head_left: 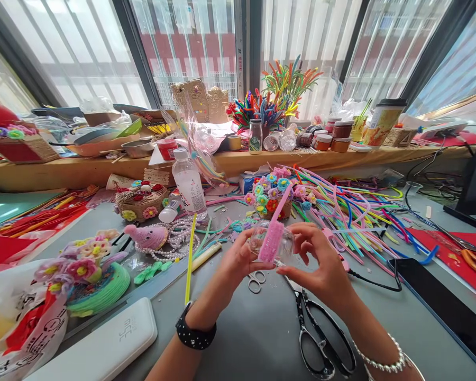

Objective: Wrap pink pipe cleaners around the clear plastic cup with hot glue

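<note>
Both hands are at a small clear jar (286,243) lying sideways above the table. Fuzzy pink pipe cleaner (271,242) is wound round its middle in a band, and one loose end (282,205) sticks up and away. My left hand (238,259) grips the jar's left end, thumb and fingers closed on it. My right hand (315,259) curls about the right end, with index finger and thumb at the jar. Below lie small scissors (256,281) and large black-handled scissors (321,333).
Colourful pipe cleaners (353,211) spread at the right, by a black phone (440,307). A white power bank (103,344) lies front left. A plastic bottle (188,182), a flower basket (275,198) and a pink knitted piece (148,237) stand behind. Jars line the sill (230,169).
</note>
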Demonstrator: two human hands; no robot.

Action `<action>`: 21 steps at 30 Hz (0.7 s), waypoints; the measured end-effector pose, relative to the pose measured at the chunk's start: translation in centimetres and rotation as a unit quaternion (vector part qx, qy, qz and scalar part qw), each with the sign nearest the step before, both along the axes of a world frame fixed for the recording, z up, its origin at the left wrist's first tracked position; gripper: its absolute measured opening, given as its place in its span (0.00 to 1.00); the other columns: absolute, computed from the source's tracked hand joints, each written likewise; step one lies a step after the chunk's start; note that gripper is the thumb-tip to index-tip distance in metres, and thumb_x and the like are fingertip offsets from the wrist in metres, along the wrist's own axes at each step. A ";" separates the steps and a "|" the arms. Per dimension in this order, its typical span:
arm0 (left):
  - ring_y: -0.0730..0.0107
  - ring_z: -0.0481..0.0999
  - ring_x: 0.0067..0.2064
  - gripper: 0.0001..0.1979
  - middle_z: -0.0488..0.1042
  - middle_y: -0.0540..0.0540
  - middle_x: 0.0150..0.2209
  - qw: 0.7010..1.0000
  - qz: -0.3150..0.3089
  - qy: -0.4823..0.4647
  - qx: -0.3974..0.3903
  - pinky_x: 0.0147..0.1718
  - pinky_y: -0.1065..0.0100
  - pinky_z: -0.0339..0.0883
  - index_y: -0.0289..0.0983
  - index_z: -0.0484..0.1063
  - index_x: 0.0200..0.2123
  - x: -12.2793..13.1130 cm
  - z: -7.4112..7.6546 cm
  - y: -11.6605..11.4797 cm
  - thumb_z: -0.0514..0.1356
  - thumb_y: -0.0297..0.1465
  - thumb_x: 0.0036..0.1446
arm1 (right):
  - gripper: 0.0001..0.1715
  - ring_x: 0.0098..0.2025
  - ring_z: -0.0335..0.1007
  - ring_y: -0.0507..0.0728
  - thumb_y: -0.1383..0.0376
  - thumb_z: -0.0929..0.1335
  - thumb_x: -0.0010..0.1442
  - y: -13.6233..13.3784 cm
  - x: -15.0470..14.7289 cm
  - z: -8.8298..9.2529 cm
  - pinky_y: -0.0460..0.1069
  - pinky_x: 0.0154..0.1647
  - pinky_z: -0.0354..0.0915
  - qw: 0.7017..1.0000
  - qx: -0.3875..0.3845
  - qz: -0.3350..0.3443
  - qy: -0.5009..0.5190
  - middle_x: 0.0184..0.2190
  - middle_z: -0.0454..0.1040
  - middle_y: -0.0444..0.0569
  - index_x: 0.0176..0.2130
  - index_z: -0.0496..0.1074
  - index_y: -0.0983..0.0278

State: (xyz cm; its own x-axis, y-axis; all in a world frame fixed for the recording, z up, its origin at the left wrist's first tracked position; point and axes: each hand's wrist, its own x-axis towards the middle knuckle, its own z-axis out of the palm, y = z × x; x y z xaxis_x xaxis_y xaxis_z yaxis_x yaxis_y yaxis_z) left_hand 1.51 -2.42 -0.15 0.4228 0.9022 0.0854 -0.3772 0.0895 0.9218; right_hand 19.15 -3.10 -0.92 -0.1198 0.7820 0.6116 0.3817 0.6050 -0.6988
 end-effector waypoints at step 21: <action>0.57 0.74 0.47 0.26 0.72 0.42 0.47 0.992 0.080 -0.081 -0.058 0.48 0.58 0.65 0.39 0.60 0.53 1.1 0.5 -0.6 0.61 0.37 0.52 | 0.31 0.36 0.66 0.55 0.48 0.68 0.51 0.4 -1.0 -0.7 0.50 0.28 0.68 0.995 0.043 -0.082 -0.026 0.46 0.64 0.55 0.48 0.59 0.60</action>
